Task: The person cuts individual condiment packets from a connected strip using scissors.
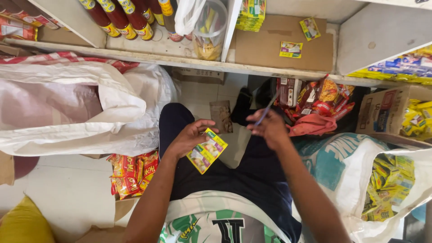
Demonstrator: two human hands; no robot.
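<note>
a: where's the sachet?

b: the yellow-green sachet (207,150) is in the left hand (191,137), pinched at its upper edge by thumb and fingers, hanging over the lap on the dark trousers (234,175).

a: and the right hand?

b: the right hand (270,128) is just right of the sachet, near it but not touching. its fingers are closed on a thin blue pen (265,110) that points up and away, toward the shelf.

a: so the hands are apart?

b: yes, a small gap between them, both over the lap, each clamped on its own thing.

a: what's around?

b: a big white sack (81,108) on the floor to the left, under the shelf's front edge (180,60). by its lower edge a pile of red-and-yellow packets (132,173). to the right another sack (355,180), open, full of yellow sachets (387,186). beyond the right hand, under the shelf, red snack packets (321,99) and a pink cloth (312,125).

a: on the shelf itself?

b: red sauce bottles (119,18) at the back left, a clear jar (209,31) with a plastic bag in it, and a flat sheet of cardboard (270,49) carrying two loose sachets (290,48). a cardboard box (382,112) with yellow packs sits at the far right.
</note>
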